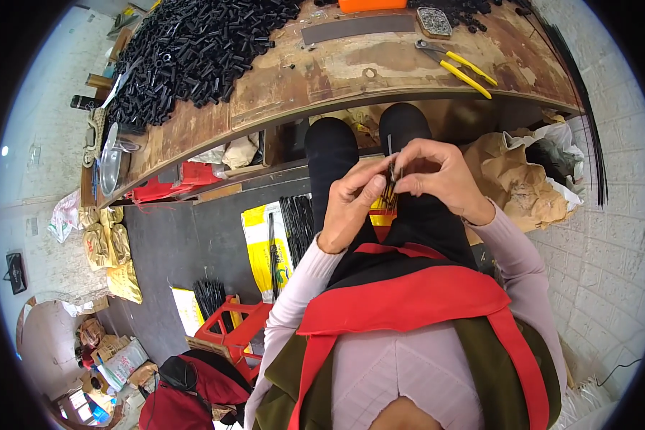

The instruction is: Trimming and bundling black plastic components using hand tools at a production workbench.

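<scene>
Above my lap both hands meet around a small bundle of thin dark rods (388,193), with yellowish glints along it. My left hand (352,201) is closed, thumb and fingers pinching the bundle from the left. From the right, my right hand (438,173) pinches at its upper part with bent fingers. A thin grey sliver (390,143) sticks up above the fingertips. The exact kind of the rods is hard to make out, being partly covered by my fingers.
Ahead, a worn wooden bench (279,79) carries a heap of short black tubes (193,50), yellow-handled pliers (460,68), a grey metal strip (358,29) and a small box of metal bits (434,22). Right stands a torn paper sack (512,179); left, bundled black rods (297,222) and a red stool (236,322).
</scene>
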Available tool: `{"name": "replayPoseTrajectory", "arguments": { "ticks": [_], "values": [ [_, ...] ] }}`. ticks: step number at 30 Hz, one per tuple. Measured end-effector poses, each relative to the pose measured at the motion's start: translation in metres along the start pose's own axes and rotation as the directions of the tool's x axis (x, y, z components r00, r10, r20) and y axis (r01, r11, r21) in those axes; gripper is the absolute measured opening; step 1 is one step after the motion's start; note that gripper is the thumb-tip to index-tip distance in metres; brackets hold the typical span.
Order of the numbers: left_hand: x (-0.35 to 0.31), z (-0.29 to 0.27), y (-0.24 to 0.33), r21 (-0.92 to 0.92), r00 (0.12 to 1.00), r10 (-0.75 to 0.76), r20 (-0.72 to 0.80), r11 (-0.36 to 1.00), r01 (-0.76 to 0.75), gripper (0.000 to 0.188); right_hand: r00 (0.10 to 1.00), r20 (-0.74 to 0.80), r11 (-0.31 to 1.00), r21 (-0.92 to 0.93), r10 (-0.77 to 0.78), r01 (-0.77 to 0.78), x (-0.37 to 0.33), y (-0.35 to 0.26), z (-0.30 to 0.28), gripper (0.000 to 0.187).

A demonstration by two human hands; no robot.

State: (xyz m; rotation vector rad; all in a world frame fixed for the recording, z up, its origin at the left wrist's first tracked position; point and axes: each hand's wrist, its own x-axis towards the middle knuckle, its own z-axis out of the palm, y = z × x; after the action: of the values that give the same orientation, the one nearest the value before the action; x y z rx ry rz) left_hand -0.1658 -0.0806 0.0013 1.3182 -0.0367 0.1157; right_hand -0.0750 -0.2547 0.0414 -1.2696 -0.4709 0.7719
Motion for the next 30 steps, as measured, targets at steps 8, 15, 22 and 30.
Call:
{"name": "replayPoseTrajectory", "arguments": {
  "ticks": [8, 15, 22, 30],
  "values": [
    [-0.006, 0.010, 0.021, -0.080, 0.981, -0.114, -0.160, 0.991, 0.102, 0.019, 0.998, 0.022, 0.998, 0.016, -0.059, 0.059, 0.004, 0.011, 0.001, 0.016],
    [-0.011, 0.024, 0.016, -0.055, 0.945, -0.059, -0.320, 0.998, 0.044, 0.016, 0.862, -0.236, 0.892, -0.169, -0.450, 0.419, -0.009, 0.032, 0.024, 0.016],
    [0.007, 0.000, 0.026, -0.188, 0.993, -0.112, 0.042, 0.975, 0.118, 0.022, 0.887, -0.137, 0.893, 0.034, -0.440, 0.448, -0.007, 0.023, 0.023, 0.019],
    [0.019, 0.002, 0.042, -0.324, 0.961, -0.102, 0.257, 0.928, 0.185, 0.020, 0.942, -0.017, 0.926, 0.178, -0.336, 0.333, -0.006, -0.009, 0.016, 0.020]
  ]
}}
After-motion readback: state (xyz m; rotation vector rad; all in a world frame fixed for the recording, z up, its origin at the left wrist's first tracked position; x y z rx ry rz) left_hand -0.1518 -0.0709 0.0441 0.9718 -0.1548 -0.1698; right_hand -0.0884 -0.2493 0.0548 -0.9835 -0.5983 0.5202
